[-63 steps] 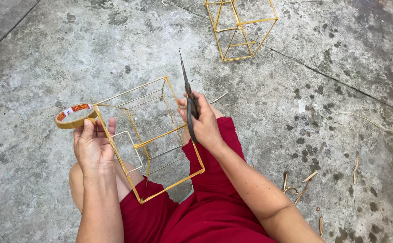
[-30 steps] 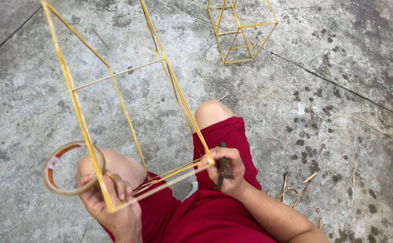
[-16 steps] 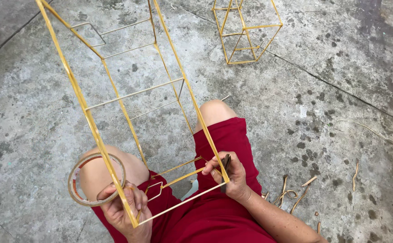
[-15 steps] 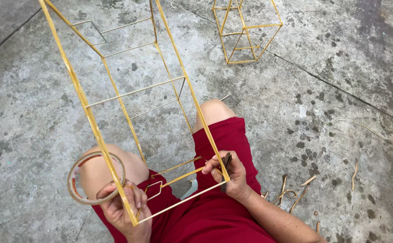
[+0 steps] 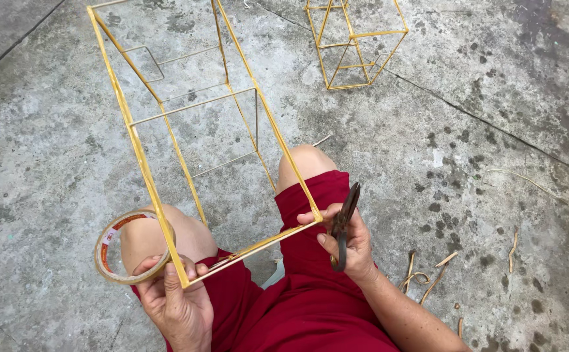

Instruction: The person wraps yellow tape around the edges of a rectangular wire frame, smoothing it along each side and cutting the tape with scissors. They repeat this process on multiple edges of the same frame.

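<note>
We hold a long box-shaped frame of yellow sticks [image 5: 186,156] tilted up over our knees, its near end low above our red shorts [image 5: 310,306] and its far end reaching past the top edge of the view. Our left hand [image 5: 177,303] pinches the near left corner, its grip clenched on that corner with a roll of clear tape [image 5: 124,248] caught there too; our right hand [image 5: 346,244] has its grip around dark scissors [image 5: 343,221] while a fingertip steadies the near right corner. We judge this as checking or binding a corner joint; working the tape would call for a freed finger. A second, smaller frame [image 5: 356,42] stands well apart on the concrete floor [image 5: 493,130], with stick scraps [image 5: 428,277] near our right forearm
</note>
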Available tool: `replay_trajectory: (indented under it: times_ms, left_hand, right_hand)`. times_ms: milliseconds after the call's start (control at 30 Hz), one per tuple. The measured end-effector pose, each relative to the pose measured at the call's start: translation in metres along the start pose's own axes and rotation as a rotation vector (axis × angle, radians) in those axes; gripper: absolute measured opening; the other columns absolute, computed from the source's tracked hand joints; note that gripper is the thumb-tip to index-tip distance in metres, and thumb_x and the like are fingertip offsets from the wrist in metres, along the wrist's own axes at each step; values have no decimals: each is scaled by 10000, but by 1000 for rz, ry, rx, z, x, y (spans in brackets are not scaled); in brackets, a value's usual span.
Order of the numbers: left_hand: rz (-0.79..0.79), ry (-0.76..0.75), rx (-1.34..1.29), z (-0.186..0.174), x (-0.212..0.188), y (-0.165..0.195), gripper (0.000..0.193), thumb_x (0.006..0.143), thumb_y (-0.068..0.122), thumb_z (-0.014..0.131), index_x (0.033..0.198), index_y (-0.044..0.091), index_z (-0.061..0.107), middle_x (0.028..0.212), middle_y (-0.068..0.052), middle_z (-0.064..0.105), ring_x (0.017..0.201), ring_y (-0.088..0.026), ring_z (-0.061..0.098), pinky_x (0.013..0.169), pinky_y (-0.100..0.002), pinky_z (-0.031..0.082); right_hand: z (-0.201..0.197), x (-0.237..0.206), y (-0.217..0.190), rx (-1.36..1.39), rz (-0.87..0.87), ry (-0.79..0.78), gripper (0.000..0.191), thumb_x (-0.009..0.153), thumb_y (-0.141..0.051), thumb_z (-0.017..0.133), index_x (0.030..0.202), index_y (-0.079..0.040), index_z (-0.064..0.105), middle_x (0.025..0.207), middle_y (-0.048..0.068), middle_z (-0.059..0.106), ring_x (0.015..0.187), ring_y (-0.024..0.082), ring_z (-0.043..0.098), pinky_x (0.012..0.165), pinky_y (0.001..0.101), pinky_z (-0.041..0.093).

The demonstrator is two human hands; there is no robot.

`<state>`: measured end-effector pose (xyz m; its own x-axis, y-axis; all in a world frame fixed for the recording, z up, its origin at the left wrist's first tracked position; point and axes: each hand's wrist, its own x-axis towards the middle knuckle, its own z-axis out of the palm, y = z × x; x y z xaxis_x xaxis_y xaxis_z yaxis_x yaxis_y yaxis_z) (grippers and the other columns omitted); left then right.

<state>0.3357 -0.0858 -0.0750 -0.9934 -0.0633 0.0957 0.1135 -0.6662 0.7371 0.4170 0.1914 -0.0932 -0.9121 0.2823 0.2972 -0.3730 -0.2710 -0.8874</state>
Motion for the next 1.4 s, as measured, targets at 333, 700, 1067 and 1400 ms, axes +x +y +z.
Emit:
replay_trajectory:
  times_ms: [333,700,1067,1400]
  left_hand:
    - [5,40,29,1,8,0,222,1089,60,591,1296,101,522,1036,-80,651,876,-190,670,864,-475,633]
    - [150,-9,121,-2,14,18,205,1104,-32,602,1277,59,540,1004,-116,672,916,-166,688,926,-439,635]
    - [131,-985,283,-32,19,61,160,914,46,674,1072,49,693,922,-185,696,775,-257,721,732,-369,609]
    - [-60,-1159,918,55,44,94,451,798,-17,785,1211,21,608,867,-86,688,770,-193,736,662,-321,598]
  right_hand:
    - [-4,14,-3,3,-29,23,422,945,97,629,1314,-71,516,1287,202,684,1293,321,664,1156,482,493]
    - [-2,37,-36,-32,-153,186,320,997,21,673,1266,-77,528,1015,197,748,634,53,580,561,182,473]
    - [44,33,-63,88,-65,-247,542,1037,-298,729,1423,-59,433,1346,280,647,1219,320,687,1018,419,571]
    - [31,15,-41,435,393,-483,524,1007,-246,777,1350,19,484,948,210,750,750,189,745,631,300,596]
